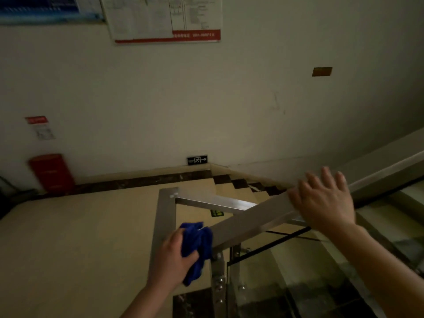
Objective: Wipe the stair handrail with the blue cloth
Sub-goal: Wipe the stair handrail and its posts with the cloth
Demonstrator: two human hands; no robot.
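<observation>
Cloth (197,243), blue and soft, sits bunched in the left hand (173,258), fingers clamped round it, pressed at the low end of the steel handrail (250,218); light and floppy, so keep it wadded. Right hand (325,198) is spread flat on the rail higher up. Exit sign (197,160) beyond shows an arrow; posters too blurry to read.

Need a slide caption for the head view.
Left hand presses bunched blue cloth to flat steel stair handrail; open right hand rests farther up.
</observation>
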